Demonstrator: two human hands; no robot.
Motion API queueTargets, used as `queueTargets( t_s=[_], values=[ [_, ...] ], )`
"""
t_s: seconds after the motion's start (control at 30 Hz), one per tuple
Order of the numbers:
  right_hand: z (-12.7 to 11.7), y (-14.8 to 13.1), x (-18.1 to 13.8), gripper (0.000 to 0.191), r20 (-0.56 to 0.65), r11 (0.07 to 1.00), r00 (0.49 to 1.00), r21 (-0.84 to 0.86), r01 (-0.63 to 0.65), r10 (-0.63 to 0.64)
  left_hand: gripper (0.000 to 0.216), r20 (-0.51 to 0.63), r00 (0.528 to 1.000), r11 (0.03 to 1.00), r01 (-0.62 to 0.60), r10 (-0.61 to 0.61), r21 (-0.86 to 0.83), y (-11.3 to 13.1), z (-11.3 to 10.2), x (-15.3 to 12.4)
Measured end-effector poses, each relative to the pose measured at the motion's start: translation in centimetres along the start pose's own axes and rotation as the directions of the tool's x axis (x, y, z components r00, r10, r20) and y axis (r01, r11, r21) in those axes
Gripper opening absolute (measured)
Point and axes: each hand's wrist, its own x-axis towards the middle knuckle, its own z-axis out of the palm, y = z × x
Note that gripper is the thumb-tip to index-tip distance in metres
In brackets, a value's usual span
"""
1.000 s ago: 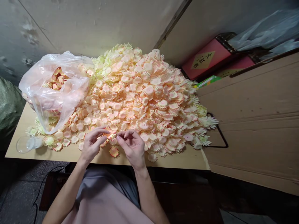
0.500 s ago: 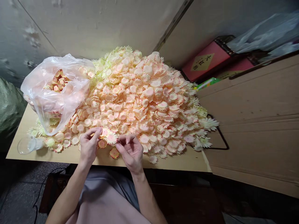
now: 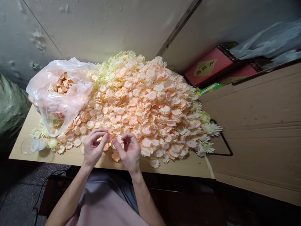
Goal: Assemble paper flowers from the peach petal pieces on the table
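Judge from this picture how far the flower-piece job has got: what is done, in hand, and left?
Looks done: a plastic bag holds some flower pieces. In hand: the left hand and right hand pinch one flower piece between their fingers at the near edge of the pile. Left: that pile covers most of the table, so most likely remains.
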Motion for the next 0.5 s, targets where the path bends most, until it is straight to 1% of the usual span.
queueTargets(
  t_s=[0.03, 0.1, 0.2, 0.27, 0.33, 0.43, 0.5],
  values=[
    [0.2, 0.1, 0.1, 0.025, -0.023, 0.998, 0.999, 0.04, -0.049, 0.05, 0.015, 0.015, 1.0, 1.0, -0.013, 0.013, 0.01, 0.1, 0.0, 0.0],
    [0.4, 0.3, 0.2, 0.029, -0.018, 0.99, 0.994, 0.089, -0.109, 0.111, 0.015, 0.017, 1.0, 1.0, -0.016, 0.015, 0.02, 0.0, 0.0, 0.0],
    [0.3, 0.4, 0.2, 0.027, -0.033, 0.994, 0.995, 0.056, -0.094, 0.096, 0.017, -0.042, 0.999, 0.999, 0.036, -0.035, 0.006, -0.4, 0.2, -0.1],
    [0.4, 0.4, 0.0, 0.024, -0.023, 1.0, 0.999, -0.017, -0.024, 0.023, 0.018, -0.093, 0.991, 0.995, 0.098, -0.101, -0.036, -0.8, 0.6, -0.2],
    [0.4, 0.3, -0.3, 0.021, 0.014, 0.987, 0.995, -0.121, 0.102, -0.101, 0.02, -0.12, 0.976, 0.98, 0.171, -0.183, -0.103, -1.2, 1.0, -0.4],
    [0.2, -0.3, -1.3, 0.019, 0.111, 0.921, 0.952, -0.245, 0.303, -0.284, 0.024, -0.12, 0.941, 0.923, 0.276, -0.316, -0.267, -2.1, 1.1, -0.2],
    [-0.1, -1.0, -2.2, 0.021, 0.201, 0.882, 0.912, -0.249, 0.401, -0.358, 0.026, -0.164, 0.909, 0.863, 0.288, -0.382, -0.414, -2.6, 0.7, 0.6]
  ],
)
